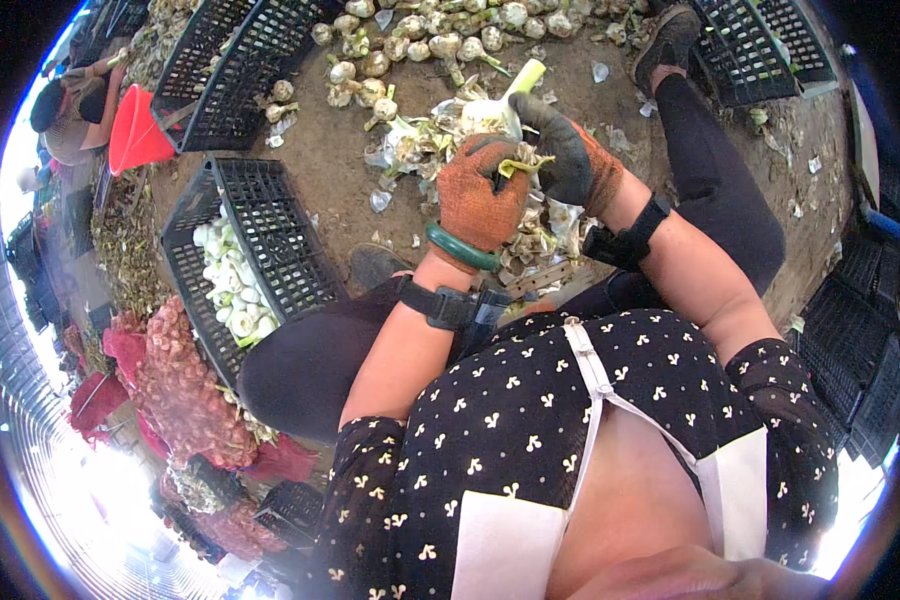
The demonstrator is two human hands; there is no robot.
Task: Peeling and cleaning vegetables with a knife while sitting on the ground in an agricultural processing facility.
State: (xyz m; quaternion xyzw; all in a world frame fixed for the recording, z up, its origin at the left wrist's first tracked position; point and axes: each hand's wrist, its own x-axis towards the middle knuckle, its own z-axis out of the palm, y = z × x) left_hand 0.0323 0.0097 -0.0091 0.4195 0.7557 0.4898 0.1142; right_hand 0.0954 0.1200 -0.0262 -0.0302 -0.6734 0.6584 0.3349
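In the head view, a white garlic bulb with a thick pale-green stem [490,118] sits at the far side of the two gloved hands, above a brown earth floor [355,200], its stem pointing far and right. The right hand, in an orange glove with a dark grey coating [570,160], has its fingers bent against the bulb around the base of the stem; their tips are partly hidden. The left hand, in an orange knitted glove [483,190], is just near of the bulb, its fingers curled and apparently pinching a limp yellowish strip of husk [523,166].

Loose papery husks [400,145] lie beneath and beside the hands. Farther off is a spread of untrimmed, soil-stained garlic bulbs [445,48]. To the left, a black perforated plastic crate [280,225] holds clean white bulbs [235,285].

The step looks like stripping the outer skin. To do it well, the right fingers should steady the bulb firmly without bruising it, while the left draws each strip away from the stem in one smooth pull, taking only dirty layers and leaving the clean white skin whole.
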